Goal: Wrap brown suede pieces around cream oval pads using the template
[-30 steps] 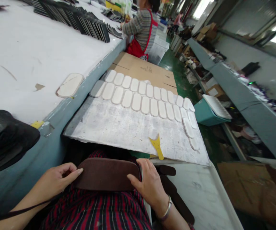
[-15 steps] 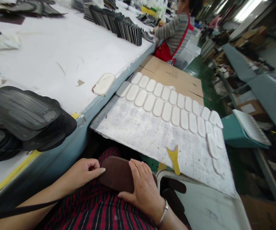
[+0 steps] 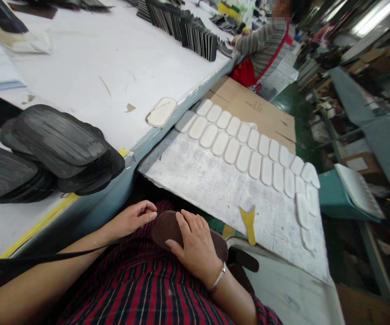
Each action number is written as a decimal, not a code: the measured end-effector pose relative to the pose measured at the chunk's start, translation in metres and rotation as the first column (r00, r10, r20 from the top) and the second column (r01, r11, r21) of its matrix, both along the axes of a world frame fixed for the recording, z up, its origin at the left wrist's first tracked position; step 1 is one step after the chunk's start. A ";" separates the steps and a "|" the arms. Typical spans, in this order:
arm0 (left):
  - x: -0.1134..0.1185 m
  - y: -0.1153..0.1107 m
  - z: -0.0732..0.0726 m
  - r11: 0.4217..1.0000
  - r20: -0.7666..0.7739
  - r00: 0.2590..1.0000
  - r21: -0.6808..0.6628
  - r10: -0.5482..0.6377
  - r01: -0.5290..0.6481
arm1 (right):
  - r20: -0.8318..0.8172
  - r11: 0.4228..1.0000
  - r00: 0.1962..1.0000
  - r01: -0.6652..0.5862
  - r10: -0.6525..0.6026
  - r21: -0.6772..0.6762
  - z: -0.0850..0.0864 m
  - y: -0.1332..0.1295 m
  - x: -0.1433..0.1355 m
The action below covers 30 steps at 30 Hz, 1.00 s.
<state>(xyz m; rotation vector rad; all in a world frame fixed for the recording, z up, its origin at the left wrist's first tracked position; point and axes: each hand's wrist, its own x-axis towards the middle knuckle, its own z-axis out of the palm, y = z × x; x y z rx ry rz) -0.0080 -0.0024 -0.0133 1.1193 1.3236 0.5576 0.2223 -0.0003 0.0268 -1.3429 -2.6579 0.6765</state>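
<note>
An oblong brown piece (image 3: 165, 226) with rounded ends rests on the striped clothing over the lap. My right hand (image 3: 197, 243), with a bracelet at the wrist, is laid across its middle and holds it, the thumb at the near edge. At the left end of the piece is my left hand (image 3: 140, 220), its fingers loosely curled and a gap between thumb and forefinger, with nothing visible in it. Pale oblong pieces (image 3: 220, 143) lie in rows on a grey-white board (image 3: 195, 180) ahead, and a yellow forked tool (image 3: 249, 225) rests near the board's front edge.
Dark oval pieces (image 3: 62, 140) are stacked on the white table (image 3: 80, 67) at left. One pale piece (image 3: 161, 112) lies at the table edge. A cardboard sheet (image 3: 259, 108) extends behind the board. Further back, a person (image 3: 266, 49) works at the table. A teal bin (image 3: 337, 194) stands at right.
The thumb and forefinger of my left hand have parted from the brown piece's end. The piece now shows a rougher-looking face. The whole view has shifted slightly.
</note>
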 end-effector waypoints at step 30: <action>0.044 0.022 0.010 0.191 -0.744 0.635 0.605 -0.209 0.773 | -0.013 0.963 0.964 0.266 -0.267 -0.049 -0.019 -0.042 0.122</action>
